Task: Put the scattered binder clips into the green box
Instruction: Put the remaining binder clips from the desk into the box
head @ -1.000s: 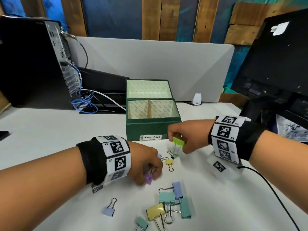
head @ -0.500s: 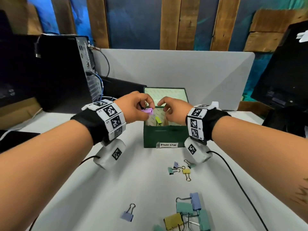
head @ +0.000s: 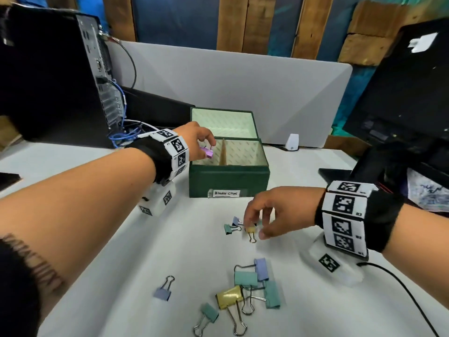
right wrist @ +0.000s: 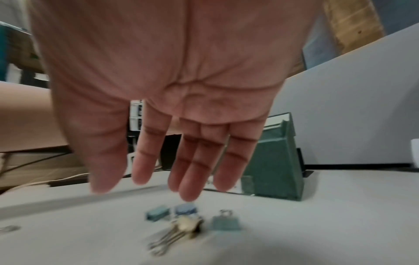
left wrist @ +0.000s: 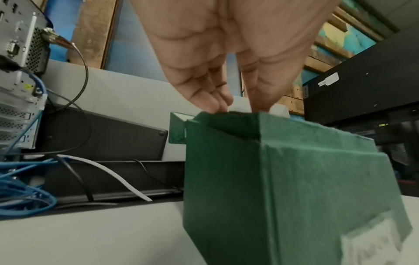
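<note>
The green box stands open at mid-table, its lid propped behind it. My left hand pinches a purple binder clip over the box's left compartment. In the left wrist view its fingertips dip behind the box's rim, which hides the clip. My right hand hovers with straight fingers just above a small yellow clip, a teal clip and a lilac one. The right wrist view shows the hand holding nothing above those clips.
A heap of larger clips lies near the front, with a lone lilac clip and a teal clip beside it. A computer tower with blue cables stands back left, a monitor at the right, a grey divider behind.
My right hand has left the box without the lime clip and dropped to the small clips in front of it. The left hand still holds the purple clip at the box.
</note>
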`<state>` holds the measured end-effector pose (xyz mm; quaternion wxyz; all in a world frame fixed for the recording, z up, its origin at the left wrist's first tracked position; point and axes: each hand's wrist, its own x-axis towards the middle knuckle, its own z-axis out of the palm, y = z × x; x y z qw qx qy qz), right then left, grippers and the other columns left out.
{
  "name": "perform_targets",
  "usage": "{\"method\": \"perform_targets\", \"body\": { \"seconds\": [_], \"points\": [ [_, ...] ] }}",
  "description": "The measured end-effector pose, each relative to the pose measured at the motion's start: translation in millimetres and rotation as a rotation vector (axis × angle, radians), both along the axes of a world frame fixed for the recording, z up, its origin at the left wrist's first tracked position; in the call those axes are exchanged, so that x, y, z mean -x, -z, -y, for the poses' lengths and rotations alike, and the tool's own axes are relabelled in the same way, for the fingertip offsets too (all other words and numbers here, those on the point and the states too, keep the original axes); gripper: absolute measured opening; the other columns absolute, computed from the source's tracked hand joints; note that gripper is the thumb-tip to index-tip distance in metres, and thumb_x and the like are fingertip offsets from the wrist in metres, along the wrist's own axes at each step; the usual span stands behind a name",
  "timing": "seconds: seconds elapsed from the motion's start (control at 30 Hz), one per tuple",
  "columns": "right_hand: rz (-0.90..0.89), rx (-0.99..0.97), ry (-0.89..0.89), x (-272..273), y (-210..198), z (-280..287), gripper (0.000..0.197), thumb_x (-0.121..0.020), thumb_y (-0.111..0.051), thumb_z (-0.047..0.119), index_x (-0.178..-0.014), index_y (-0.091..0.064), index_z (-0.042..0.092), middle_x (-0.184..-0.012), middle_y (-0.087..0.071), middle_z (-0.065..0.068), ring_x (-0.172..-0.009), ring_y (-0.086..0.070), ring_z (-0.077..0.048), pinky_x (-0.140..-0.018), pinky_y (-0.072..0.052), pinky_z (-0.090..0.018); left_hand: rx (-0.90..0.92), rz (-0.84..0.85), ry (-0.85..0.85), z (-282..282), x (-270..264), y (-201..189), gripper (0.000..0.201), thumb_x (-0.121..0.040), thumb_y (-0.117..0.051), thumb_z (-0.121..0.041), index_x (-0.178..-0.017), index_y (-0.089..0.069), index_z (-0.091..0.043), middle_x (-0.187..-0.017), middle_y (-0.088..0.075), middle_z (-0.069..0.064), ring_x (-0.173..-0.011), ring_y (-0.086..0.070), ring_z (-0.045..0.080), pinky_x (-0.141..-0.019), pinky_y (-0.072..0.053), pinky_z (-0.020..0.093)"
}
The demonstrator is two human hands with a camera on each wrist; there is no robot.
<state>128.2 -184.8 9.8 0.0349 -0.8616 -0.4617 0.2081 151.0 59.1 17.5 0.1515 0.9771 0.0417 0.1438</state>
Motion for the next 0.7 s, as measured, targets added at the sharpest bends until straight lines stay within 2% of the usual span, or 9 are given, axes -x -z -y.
{"method": "perform_targets", "body": {
  "seconds": [0.13, 0.23, 0.33, 0.43, 0.53, 0.6, 0.7],
  "points": [
    [-0.087, 0.022, -0.046, 14, 5, 2, 0.031, -0.080, -0.071, 0.032, -0.110, -0.063, 0.038, -0.107, -0.060, 0.010, -0.096, -0.059, -0.011, -0.080, -0.048, -0.021, -0.028, -0.007, 0.034, 5, 15, 2, 0.033, -0.078, -0.069, -0.025, -0.109, -0.061, -0.032, -0.117, -0.049, -0.001, -0.100, -0.055, 0.015, -0.076, -0.041, 0.025],
    [-0.119, 0.066, -0.111, 22, 11, 2, 0.038, -0.077, -0.073, 0.036, -0.112, -0.060, 0.042, -0.110, -0.055, 0.011, -0.099, -0.056, -0.011, -0.085, -0.049, -0.024, -0.047, -0.032, 0.144, 16, 43, -5, 0.026, -0.080, -0.066, -0.029, -0.106, -0.062, -0.033, -0.110, -0.054, -0.004, -0.093, -0.057, 0.012, -0.077, -0.046, 0.024],
    [-0.106, 0.119, -0.168, 31, 18, 2, 0.051, -0.070, -0.076, 0.044, -0.116, -0.053, 0.046, -0.116, -0.048, 0.015, -0.105, -0.050, -0.009, -0.096, -0.045, -0.030, -0.006, -0.250, 0.297, 33, 78, -7, 0.021, -0.081, -0.066, -0.032, -0.102, -0.062, -0.034, -0.096, -0.063, -0.007, -0.085, -0.062, 0.010, -0.072, -0.046, 0.017],
    [-0.059, 0.215, -0.172, 34, 20, 4, 0.065, -0.064, -0.078, 0.051, -0.119, -0.043, 0.048, -0.122, -0.040, 0.015, -0.113, -0.044, -0.010, -0.101, -0.041, -0.035, -0.035, -0.516, 0.428, 55, 110, 2, 0.020, -0.077, -0.069, -0.038, -0.095, -0.062, -0.040, -0.090, -0.062, -0.010, -0.080, -0.060, 0.009, -0.072, -0.046, 0.020],
    [-0.030, 0.261, -0.132, 35, 23, 9, 0.074, -0.062, -0.079, 0.053, -0.123, -0.038, 0.045, -0.122, -0.038, 0.013, -0.115, -0.043, -0.012, -0.102, -0.041, -0.038, -0.125, -0.654, 0.544, 77, 131, 10, 0.030, -0.075, -0.071, -0.038, -0.103, -0.062, -0.041, -0.100, -0.059, -0.010, -0.081, -0.058, 0.006, -0.072, -0.046, 0.016],
    [-0.025, 0.244, -0.104, 33, 27, 10, 0.080, -0.061, -0.078, 0.055, -0.128, -0.036, 0.042, -0.122, -0.039, 0.012, -0.115, -0.045, -0.013, -0.102, -0.042, -0.038, -0.149, -0.655, 0.598, 89, 137, 14, 0.041, -0.073, -0.073, -0.038, -0.112, -0.059, -0.042, -0.108, -0.054, -0.011, -0.083, -0.058, 0.004, -0.074, -0.045, 0.015],
    [-0.023, 0.197, -0.027, 29, 29, 12, 0.079, -0.064, -0.078, 0.049, -0.130, -0.038, 0.037, -0.120, -0.042, 0.011, -0.112, -0.048, -0.013, -0.099, -0.044, -0.036, -0.170, -0.643, 0.636, 102, 137, 22, 0.047, -0.074, -0.071, -0.042, -0.118, -0.054, -0.045, -0.122, -0.048, -0.013, -0.072, -0.045, -0.010, -0.068, -0.037, 0.010]
  ]
}}
